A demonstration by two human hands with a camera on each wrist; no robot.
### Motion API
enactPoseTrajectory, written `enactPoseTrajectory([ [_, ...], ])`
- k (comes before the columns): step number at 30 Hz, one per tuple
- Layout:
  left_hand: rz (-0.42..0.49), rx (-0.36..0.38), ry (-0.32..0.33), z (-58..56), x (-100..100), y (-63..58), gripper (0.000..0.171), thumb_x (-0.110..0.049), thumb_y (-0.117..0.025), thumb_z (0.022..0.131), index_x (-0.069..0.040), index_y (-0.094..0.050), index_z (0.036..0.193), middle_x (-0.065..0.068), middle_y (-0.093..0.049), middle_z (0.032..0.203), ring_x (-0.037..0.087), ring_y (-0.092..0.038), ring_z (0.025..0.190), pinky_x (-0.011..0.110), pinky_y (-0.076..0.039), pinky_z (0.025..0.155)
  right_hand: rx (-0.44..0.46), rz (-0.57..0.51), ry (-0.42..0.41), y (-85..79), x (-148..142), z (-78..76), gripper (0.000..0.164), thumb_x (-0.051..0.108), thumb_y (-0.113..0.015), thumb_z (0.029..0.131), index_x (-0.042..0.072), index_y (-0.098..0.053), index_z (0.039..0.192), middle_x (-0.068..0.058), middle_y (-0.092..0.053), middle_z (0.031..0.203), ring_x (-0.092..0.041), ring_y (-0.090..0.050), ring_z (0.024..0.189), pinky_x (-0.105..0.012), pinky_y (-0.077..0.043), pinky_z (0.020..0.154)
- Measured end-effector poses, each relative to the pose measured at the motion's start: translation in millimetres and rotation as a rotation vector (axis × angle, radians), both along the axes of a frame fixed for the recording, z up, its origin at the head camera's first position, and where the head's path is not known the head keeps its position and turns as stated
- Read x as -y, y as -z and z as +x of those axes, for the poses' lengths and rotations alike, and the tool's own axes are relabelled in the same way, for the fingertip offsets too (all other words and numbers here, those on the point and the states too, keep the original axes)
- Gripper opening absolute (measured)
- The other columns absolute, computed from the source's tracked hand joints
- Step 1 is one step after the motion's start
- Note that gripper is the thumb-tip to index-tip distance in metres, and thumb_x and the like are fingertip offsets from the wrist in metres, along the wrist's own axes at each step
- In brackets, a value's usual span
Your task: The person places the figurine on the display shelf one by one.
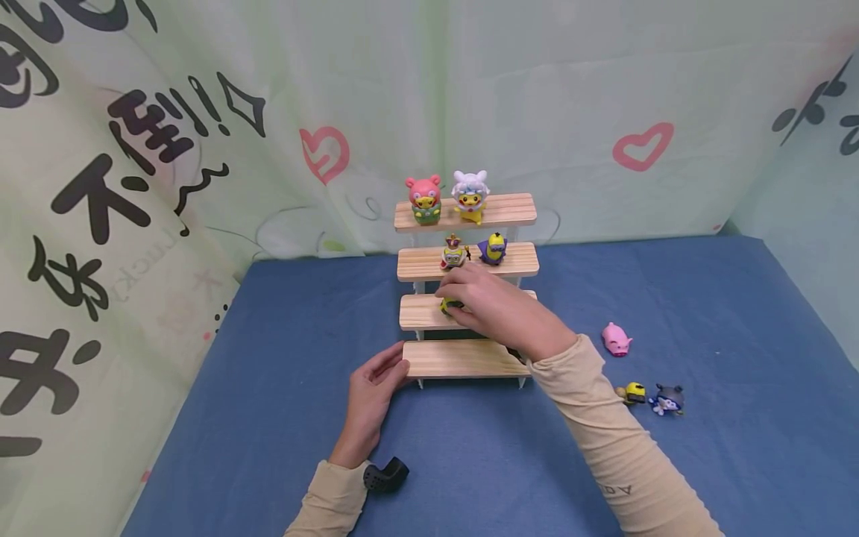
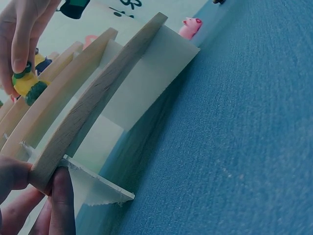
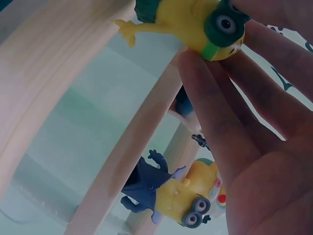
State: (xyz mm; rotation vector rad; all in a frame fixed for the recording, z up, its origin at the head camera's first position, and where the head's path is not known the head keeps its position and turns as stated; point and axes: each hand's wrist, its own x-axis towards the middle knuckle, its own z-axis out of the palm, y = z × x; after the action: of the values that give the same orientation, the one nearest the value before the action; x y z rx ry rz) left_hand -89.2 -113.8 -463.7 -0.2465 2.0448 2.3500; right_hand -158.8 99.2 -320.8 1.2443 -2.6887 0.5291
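Note:
My right hand pinches a yellow minion figurine with green goggles between thumb and fingertips, close over the second-lowest board of a four-step wooden display stand. My left hand grips the left end of the lowest board, with thumb above and fingers beneath. One step higher than the held figurine stand a crowned minion and a purple-caped minion. The top board carries a pink-hooded figurine and a white-hooded yellow figurine.
Right of the stand, on the blue cloth, lie a pink pig figurine, a small yellow-and-black figurine and a dark-hooded figurine. A printed curtain hangs right behind the stand.

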Motion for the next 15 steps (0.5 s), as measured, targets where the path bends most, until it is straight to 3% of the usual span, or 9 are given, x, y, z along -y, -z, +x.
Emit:
enactPoseTrajectory([
  [15, -0.024, 0.008, 0.001, -0.2, 0.1, 0.2, 0.041, -0.008, -0.070, 0.092, -0.001, -0.062, 0.132, 0.020, -0.065, 0.124, 0.017, -0.069, 0.102, 0.028, -0.059, 0.086, 0.006, 0.018, 0.018, 3.1, 4.5, -0.5, 0.021, 0.007, -0.072, 0.091, 0.001, -0.073, 0.111, -0.011, -0.066, 0.112, -0.025, -0.058, 0.107, -0.036, -0.054, 0.092],
])
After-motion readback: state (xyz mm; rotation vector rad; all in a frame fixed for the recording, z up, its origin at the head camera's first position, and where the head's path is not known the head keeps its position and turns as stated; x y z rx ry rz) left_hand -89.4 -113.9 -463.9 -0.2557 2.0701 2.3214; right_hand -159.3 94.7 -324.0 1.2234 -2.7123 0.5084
